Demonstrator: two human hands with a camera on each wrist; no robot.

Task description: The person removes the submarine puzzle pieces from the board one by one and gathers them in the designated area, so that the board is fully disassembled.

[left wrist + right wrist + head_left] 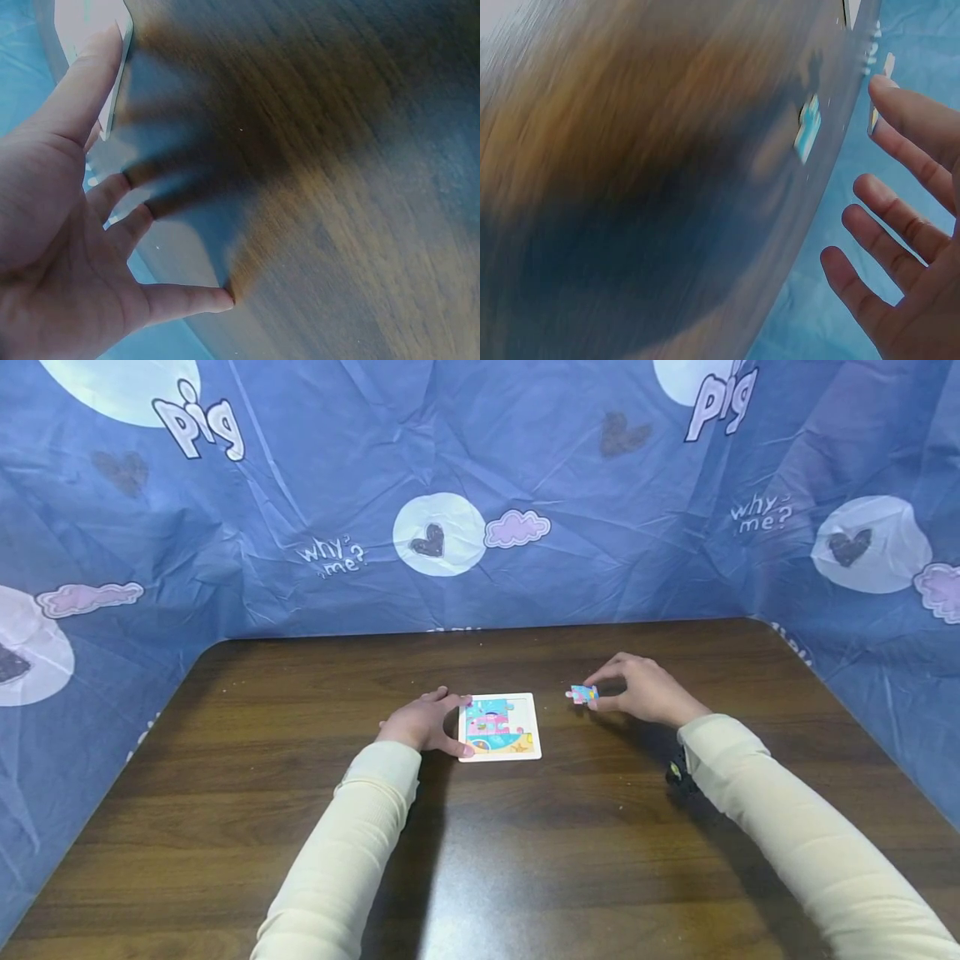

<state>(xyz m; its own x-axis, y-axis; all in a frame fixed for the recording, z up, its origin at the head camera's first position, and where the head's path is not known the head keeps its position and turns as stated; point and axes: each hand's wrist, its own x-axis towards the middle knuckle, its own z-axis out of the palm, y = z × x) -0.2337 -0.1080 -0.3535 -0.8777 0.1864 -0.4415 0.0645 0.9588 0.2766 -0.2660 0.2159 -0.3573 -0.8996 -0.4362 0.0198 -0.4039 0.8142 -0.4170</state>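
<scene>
A square jigsaw puzzle in a white tray (537, 727) lies on the table; pink, blue and sand-coloured pieces fill its left and lower parts, and bare white shows at the upper right. My left hand (424, 722) rests at the tray's left side, thumb by the lower corner and index finger by the upper. Its other fingers spread straight over the table in the left wrist view. Right of the tray, my right hand (647, 690) pinches a small puzzle piece (874, 116) between thumb and index finger, the other fingers apart. A light-blue puzzle piece (808, 133) lies on the table close by.
The brown wooden table (525, 860) has rounded far corners. A blue printed cloth (337, 485) hangs behind it and along both sides. A dark object (681, 775) shows under the right cuff.
</scene>
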